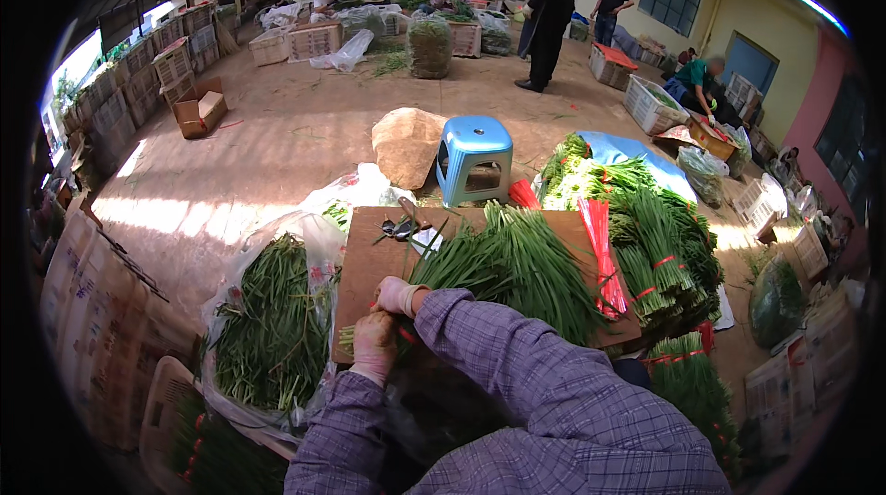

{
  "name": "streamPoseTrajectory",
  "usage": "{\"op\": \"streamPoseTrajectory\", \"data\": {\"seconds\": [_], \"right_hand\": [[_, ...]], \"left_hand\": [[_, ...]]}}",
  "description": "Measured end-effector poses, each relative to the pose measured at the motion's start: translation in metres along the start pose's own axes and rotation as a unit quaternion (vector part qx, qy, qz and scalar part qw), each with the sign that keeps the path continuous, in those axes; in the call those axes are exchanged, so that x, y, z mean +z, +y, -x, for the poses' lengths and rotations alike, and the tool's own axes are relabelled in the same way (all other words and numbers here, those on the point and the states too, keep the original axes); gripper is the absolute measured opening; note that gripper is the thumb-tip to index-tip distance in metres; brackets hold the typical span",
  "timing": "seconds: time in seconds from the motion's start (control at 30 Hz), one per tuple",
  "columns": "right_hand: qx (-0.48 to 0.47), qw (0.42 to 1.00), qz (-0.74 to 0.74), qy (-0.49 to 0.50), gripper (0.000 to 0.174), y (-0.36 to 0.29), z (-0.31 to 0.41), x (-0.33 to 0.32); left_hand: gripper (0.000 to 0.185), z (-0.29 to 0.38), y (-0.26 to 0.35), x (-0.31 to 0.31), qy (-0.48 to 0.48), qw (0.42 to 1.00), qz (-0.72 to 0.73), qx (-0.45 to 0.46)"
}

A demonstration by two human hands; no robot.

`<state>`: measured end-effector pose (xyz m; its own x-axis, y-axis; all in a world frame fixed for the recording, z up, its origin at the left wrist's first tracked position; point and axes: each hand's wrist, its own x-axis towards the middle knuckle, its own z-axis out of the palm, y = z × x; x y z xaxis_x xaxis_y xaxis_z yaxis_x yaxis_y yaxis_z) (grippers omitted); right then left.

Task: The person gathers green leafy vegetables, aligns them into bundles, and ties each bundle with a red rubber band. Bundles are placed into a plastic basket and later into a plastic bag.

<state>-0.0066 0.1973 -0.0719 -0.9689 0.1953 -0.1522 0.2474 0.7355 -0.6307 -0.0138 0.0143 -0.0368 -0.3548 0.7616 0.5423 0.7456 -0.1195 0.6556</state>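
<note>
At the near left edge of a brown board [370,260], my left hand [374,343] in a stained glove is closed around a bundle of green stalks [346,337]. Their pale cut ends stick out to its left. My right hand [396,296], in a pink glove, grips at the same bundle just beyond the left. A bit of red tie [407,334] shows beside the fingers; the rest of the bundle is hidden by my hands and sleeve. Loose long-leaved greens, like garlic chives [512,260], are heaped on the board. Red strips [601,253] lie at its right.
A plastic bag of leaves [273,315] stands left of the board. A knife-like tool [408,218] lies at its far edge. Beyond stands a blue stool [476,149]. Tied bunches [657,246] are piled on the right. Several people and crates [315,42] are farther off.
</note>
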Motion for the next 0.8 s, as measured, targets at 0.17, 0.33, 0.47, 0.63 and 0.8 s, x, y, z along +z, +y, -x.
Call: {"op": "streamPoseTrajectory", "data": {"seconds": [0.17, 0.33, 0.47, 0.63, 0.8], "right_hand": [[0.104, 0.961, -0.179, 0.183, 0.028, -0.104, 0.083, -0.047], [0.009, 0.942, -0.244, 0.231, 0.024, -0.144, 0.146, -0.050], [-0.059, 0.954, -0.191, 0.225, 0.029, -0.139, 0.165, -0.049], [-0.110, 0.967, -0.009, 0.228, 0.030, -0.119, 0.157, -0.036], [-0.145, 0.894, 0.129, 0.404, 0.012, -0.090, 0.124, 0.006]], "left_hand": [[0.009, 0.005, -0.023, 0.012, 0.008, 1.000, 0.005, -0.002], [0.008, 0.009, -0.042, 0.025, 0.022, 0.998, 0.034, -0.041], [0.012, 0.009, -0.028, 0.013, 0.005, 0.995, 0.065, -0.071], [0.040, 0.002, 0.000, -0.006, 0.014, 0.990, 0.068, -0.119], [0.053, 0.003, 0.002, -0.010, -0.006, 0.989, 0.016, -0.149]]}}
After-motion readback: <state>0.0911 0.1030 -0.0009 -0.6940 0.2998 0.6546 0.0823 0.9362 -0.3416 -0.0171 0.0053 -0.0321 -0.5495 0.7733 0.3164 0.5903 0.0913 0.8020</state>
